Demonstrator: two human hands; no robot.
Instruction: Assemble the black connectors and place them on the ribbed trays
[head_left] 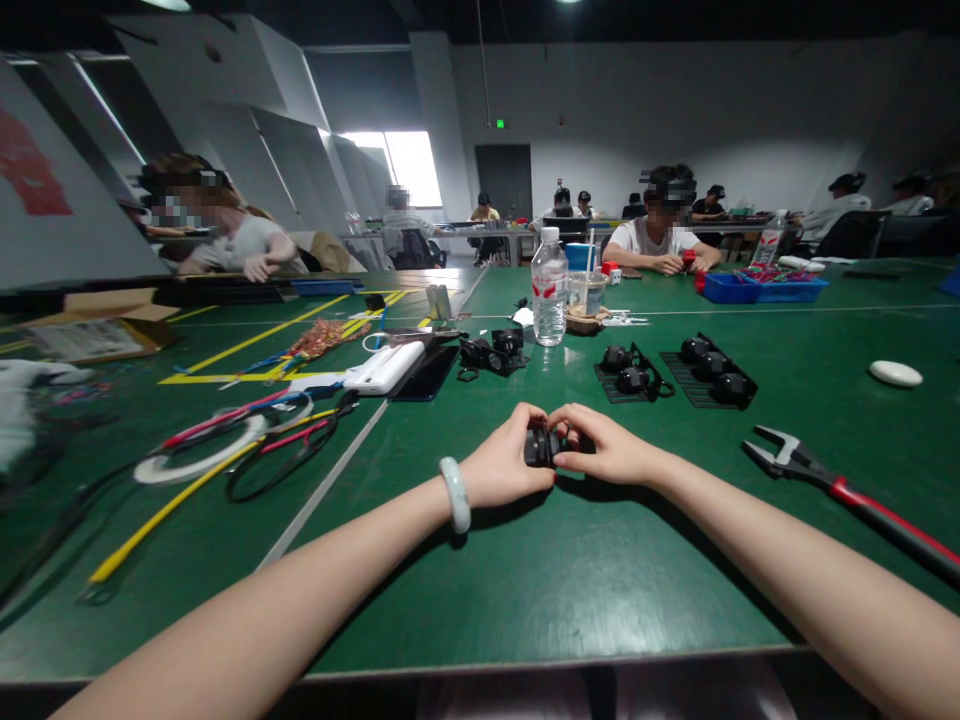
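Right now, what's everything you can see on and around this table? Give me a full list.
small black part: 1, black, between both hands, table centre
black parts on trays: about five, black, right of centre on two dark trays
adjustable wrench: 1, silver jaw and red handle, right side
water bottle: 1, clear, behind centre
drink cup: 1, clear with straw, beside the bottle
white oval object: 1, white, far right
power bank: 1, white, left of centre
cables: several, yellow, red, black, left side
blue bins: 2, blue, far side
table: 1, green
other people: several, seated behind
left hand: 1, pale bangle on the wrist, grips the part
right hand: 1, grips the part
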